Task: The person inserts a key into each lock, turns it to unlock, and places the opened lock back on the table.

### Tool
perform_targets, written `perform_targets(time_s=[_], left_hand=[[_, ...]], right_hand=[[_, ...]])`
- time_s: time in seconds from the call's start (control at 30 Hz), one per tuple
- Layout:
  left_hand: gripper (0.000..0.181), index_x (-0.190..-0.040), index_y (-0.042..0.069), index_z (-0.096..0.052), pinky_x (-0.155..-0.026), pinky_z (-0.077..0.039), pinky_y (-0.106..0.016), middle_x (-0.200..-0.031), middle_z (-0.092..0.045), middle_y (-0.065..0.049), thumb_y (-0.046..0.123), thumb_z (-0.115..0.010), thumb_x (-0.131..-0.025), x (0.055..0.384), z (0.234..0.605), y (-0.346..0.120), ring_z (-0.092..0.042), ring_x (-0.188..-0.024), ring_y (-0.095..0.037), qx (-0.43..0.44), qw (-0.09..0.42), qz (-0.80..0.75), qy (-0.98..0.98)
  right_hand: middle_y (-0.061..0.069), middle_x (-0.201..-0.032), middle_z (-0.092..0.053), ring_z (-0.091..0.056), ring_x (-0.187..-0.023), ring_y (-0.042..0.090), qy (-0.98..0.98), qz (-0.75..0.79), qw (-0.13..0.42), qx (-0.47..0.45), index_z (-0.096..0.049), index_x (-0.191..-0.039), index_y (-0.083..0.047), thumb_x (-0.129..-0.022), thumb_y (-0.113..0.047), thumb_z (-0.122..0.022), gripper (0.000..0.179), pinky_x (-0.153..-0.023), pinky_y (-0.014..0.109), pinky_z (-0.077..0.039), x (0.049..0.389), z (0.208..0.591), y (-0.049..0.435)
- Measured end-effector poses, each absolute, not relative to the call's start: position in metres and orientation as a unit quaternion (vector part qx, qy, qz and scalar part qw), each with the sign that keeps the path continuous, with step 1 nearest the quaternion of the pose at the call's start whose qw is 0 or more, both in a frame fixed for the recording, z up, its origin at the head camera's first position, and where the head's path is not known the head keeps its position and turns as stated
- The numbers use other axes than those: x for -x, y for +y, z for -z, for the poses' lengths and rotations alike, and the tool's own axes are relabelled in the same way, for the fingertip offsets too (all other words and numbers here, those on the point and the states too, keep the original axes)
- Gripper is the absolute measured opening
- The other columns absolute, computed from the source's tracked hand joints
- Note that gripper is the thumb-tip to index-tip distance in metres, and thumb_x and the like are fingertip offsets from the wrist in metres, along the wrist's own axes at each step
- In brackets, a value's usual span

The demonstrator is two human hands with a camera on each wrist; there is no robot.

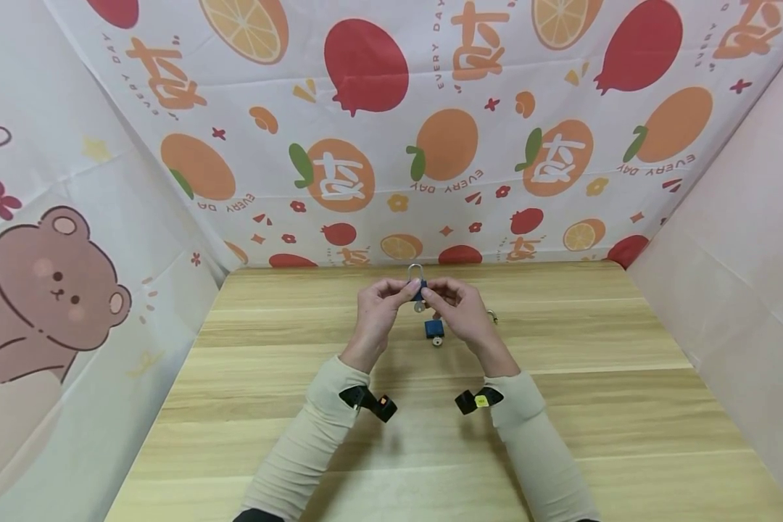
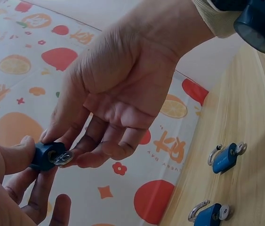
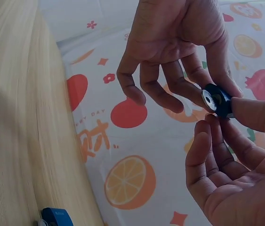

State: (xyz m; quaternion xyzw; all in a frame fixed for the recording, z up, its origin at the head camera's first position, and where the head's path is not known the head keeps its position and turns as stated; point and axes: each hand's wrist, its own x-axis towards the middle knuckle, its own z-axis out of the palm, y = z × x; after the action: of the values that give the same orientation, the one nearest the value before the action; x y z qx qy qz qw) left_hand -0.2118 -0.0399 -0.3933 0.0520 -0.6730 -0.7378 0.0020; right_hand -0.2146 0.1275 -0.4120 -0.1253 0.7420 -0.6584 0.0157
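Both hands hold one small blue padlock (image 1: 419, 293) above the far part of the table, its silver shackle (image 1: 415, 269) pointing up and away. My left hand (image 1: 377, 313) pinches the padlock body from the left, thumb on its face. From the right, my right hand (image 1: 462, 310) grips the same body between thumb and fingers. A round-headed key (image 2: 64, 158) sticks out of the bottom of the lock. On the table just below the hands lies a second blue padlock (image 1: 434, 328) with a key in it. A third blue padlock (image 2: 224, 158) is mostly hidden behind my right hand in the head view.
The wooden table (image 1: 267, 420) meets a fruit-printed cloth wall (image 1: 378, 225) behind the hands. Cloth walls also stand at the left, with a printed bear (image 1: 59, 283), and at the right. A small black camera is strapped to each wrist.
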Motion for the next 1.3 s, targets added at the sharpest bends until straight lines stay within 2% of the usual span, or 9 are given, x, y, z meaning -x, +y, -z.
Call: perform_targets(time_s=[0.33, 0.57, 0.8, 1.3], left_hand=[[0.023, -0.096, 0.005, -0.076, -0.087, -0.046, -0.031, -0.080, -0.071, 0.010, 0.026, -0.081, -0.088, 0.2103, 0.3925, -0.0390, -0.064, -0.089, -0.009, -0.047, 0.012, 0.735, -0.677], [0.023, -0.094, 0.006, -0.078, -0.086, -0.045, -0.031, -0.078, -0.070, 0.011, 0.028, -0.081, -0.088, 0.2093, 0.3935, -0.0391, -0.062, -0.090, -0.010, -0.053, 0.012, 0.731, -0.680], [0.026, -0.097, 0.004, -0.077, -0.088, -0.045, -0.034, -0.080, -0.070, 0.010, 0.028, -0.081, -0.088, 0.2076, 0.3937, -0.0391, -0.064, -0.089, -0.010, -0.052, 0.016, 0.734, -0.677], [0.026, -0.100, 0.004, -0.076, -0.074, -0.048, -0.027, -0.084, -0.070, 0.005, 0.027, -0.081, -0.088, 0.2078, 0.3957, -0.0375, -0.062, -0.081, -0.009, -0.020, 0.036, 0.723, -0.690]], right_hand=[[0.002, -0.101, -0.067, -0.065, -0.082, 0.008, 0.734, 0.669, 0.022, 0.111, -0.067, -0.121, 0.001, -0.101, -0.022, -0.064, 0.030, -0.069, 0.023, -0.054, 0.2148, 0.4110, 0.1269], [-0.004, -0.097, -0.069, -0.068, -0.088, 0.018, 0.735, 0.670, 0.035, 0.095, -0.068, -0.119, -0.001, -0.100, -0.022, -0.065, 0.028, -0.075, 0.030, -0.058, 0.2147, 0.4108, 0.1269], [-0.007, -0.093, -0.069, -0.065, -0.081, 0.008, 0.726, 0.680, 0.045, 0.094, -0.067, -0.119, 0.001, -0.100, -0.019, -0.066, 0.028, -0.072, 0.025, -0.055, 0.2135, 0.4100, 0.1267], [-0.010, -0.085, -0.069, -0.060, -0.080, 0.010, 0.716, 0.693, 0.033, 0.073, -0.069, -0.115, 0.003, -0.098, -0.014, -0.068, 0.025, -0.070, 0.024, -0.052, 0.2134, 0.4090, 0.1256]])
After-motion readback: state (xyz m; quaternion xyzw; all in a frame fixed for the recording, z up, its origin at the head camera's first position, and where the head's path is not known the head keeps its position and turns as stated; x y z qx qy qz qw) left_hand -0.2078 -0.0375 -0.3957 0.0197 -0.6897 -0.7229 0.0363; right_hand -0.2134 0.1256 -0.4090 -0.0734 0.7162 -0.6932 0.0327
